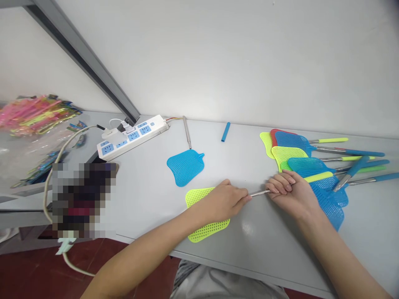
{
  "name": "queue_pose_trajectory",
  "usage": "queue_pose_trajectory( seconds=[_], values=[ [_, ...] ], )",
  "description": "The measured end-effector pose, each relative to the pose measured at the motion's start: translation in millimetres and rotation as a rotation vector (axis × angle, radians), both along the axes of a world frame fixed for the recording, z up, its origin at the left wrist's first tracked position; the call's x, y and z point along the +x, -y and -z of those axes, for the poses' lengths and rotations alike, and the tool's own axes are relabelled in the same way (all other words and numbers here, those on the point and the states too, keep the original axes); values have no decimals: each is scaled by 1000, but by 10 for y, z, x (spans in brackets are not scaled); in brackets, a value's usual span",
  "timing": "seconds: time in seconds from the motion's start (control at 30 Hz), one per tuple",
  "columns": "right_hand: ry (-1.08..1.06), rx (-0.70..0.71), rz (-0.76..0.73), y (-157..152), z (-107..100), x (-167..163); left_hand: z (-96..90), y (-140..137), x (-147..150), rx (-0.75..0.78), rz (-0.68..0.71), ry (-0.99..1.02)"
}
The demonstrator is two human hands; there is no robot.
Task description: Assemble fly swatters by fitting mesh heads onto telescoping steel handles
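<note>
A yellow-green fly swatter (208,234) lies across the table's front middle, with both my hands closed on it. My left hand (227,201) grips it where the perforated head meets the metal rod, covering part of the head. My right hand (288,193) is wrapped round the rod near the yellow-green handle, which sticks out past the fingers. Beyond my left hand lies a loose blue swatter head (186,167), and behind it a bare metal rod (187,132). A blue handle sleeve (225,132) lies apart, near the wall.
A pile of swatters (294,143) in blue, yellow-green and red lies at the right. A white power strip (134,138) with plugs sits at the back left, beside a grey metal post (102,79). Bagged swatters (40,114) lie at the far left. A cable (50,178) hangs over the edge.
</note>
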State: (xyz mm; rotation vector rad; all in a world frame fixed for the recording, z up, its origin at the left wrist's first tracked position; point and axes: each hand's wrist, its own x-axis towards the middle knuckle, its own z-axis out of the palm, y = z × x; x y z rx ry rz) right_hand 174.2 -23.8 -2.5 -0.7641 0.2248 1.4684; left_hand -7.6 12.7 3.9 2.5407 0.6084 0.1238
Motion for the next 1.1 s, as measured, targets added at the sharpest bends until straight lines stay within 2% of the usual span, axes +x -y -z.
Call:
queue_pose_trajectory(
  seconds=[0.2,0.57,1.1],
  values=[
    [36,20,-23,-2,3,1,-3,2,-2,-11,0,-1],
    [-51,-34,14,-5,-23,-10,20,6,0,8,5,-2],
    [-68,1,-22,1,0,17,22,3,-4,0,10,-1]
  ],
)
